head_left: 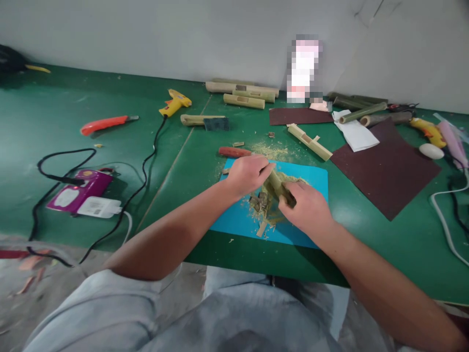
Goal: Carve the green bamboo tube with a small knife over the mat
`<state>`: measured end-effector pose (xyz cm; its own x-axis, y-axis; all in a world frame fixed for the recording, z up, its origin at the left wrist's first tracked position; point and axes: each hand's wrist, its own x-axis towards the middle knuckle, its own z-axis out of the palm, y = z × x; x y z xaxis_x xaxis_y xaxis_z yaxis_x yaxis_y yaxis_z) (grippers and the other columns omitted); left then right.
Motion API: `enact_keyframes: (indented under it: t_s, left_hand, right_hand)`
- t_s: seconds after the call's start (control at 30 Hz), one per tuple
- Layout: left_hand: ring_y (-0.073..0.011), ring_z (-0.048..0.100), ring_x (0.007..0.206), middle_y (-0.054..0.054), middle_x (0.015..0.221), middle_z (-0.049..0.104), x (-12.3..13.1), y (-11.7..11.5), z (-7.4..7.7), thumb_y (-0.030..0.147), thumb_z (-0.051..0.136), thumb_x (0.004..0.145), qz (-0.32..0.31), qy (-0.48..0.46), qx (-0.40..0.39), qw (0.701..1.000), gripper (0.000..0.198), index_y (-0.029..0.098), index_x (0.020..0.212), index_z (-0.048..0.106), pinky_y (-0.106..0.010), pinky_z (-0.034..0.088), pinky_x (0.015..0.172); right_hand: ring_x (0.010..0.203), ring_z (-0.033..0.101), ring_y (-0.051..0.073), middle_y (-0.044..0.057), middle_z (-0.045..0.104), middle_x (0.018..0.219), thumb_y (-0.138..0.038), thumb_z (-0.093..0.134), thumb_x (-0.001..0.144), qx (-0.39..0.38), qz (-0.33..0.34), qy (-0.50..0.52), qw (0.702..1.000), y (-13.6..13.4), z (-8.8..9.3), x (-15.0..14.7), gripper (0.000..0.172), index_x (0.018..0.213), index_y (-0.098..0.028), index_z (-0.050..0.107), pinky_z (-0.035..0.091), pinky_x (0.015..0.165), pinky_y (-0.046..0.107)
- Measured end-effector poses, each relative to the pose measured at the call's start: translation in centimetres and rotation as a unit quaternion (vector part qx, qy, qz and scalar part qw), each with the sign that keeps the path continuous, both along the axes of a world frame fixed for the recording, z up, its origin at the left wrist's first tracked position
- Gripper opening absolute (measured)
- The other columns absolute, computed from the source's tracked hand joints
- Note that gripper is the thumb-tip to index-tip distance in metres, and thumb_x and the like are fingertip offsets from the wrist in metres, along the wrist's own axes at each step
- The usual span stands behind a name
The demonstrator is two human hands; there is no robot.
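Observation:
Over a blue mat (pixel 308 178), a short bamboo tube (pixel 275 182) is held at a slant between both hands. My left hand (pixel 248 174) is closed at its far upper end, with the fingertips partly hidden. Lower down, my right hand (pixel 307 204) grips the near end, where a dark hollow shows. Pale sawdust and shavings (pixel 269 215) lie under the tube, with darker bits of bamboo (pixel 258 201) among them. Just beyond my left hand rests a red handle (pixel 234 152); the rest of that tool cannot be made out.
Cut bamboo pieces (pixel 244 101) lie along the wall, and a notched one (pixel 309 142) is at right. Brown sheets (pixel 388 171) and a white paper (pixel 355 131) spread rightward. On the left are a yellow glue gun (pixel 176 103), an orange cutter (pixel 104 125) and a corded purple power strip (pixel 82 190).

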<state>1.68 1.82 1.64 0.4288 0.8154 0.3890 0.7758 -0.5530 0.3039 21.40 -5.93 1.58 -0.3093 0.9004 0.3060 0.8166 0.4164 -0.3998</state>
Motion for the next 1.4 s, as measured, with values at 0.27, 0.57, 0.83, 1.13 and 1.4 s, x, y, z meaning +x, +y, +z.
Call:
enact_keyframes:
  t_s: [0.27,0.57,0.83,1.13,1.4]
  left_hand:
    - [-0.0144,0.041,0.059,-0.002,0.061,0.048,-0.4,0.4,-0.3,0.035,0.047,0.098,0.058,0.0,-0.064,0.996,0.041,0.02,0.061,0.04,-0.03,0.024,0.055]
    - [-0.0154,0.047,0.062,-0.003,0.064,0.052,0.5,-0.3,0.1,0.033,0.048,0.097,0.015,0.009,-0.091,0.996,0.038,0.019,0.062,0.047,-0.03,0.03,0.057]
    - [-0.0152,0.045,0.061,-0.003,0.064,0.053,0.6,-1.0,0.2,0.034,0.047,0.097,0.002,0.031,-0.091,0.995,0.038,0.019,0.062,0.048,-0.03,0.027,0.056]
    - [-0.0147,0.041,0.059,-0.002,0.062,0.05,0.8,-1.1,0.2,0.033,0.047,0.096,0.034,0.026,-0.085,0.995,0.038,0.019,0.061,0.045,-0.03,0.023,0.055]
    - [-0.0153,0.042,0.06,-0.002,0.061,0.048,-0.1,0.2,0.2,0.036,0.045,0.096,0.013,0.03,-0.062,0.998,0.039,0.019,0.06,0.044,-0.031,0.023,0.057]
  right_hand:
    - [0.099,0.062,0.03,0.016,0.067,0.103,-0.026,0.051,0.092,-0.021,0.016,-0.008,1.0,0.0,-0.1,0.3,0.025,0.106,-0.015,0.067,0.053,0.08,0.043]
    - [0.095,0.061,0.029,0.012,0.064,0.097,-0.029,0.056,0.09,-0.03,0.031,-0.014,0.999,0.1,-0.5,0.2,0.016,0.097,-0.019,0.066,0.051,0.079,0.042]
    - [0.095,0.061,0.028,0.013,0.064,0.099,-0.027,0.056,0.09,-0.041,0.029,-0.019,0.999,0.1,-0.4,0.1,0.017,0.098,-0.017,0.067,0.051,0.08,0.042]
    - [0.096,0.061,0.029,0.014,0.065,0.1,-0.028,0.056,0.091,-0.042,0.037,-0.025,0.998,0.0,-0.3,0.1,0.017,0.097,-0.016,0.067,0.051,0.082,0.043]
    - [0.098,0.06,0.03,0.015,0.065,0.101,-0.028,0.056,0.091,-0.032,0.04,-0.015,0.999,0.1,-0.6,0.3,0.02,0.102,-0.015,0.067,0.051,0.082,0.043]
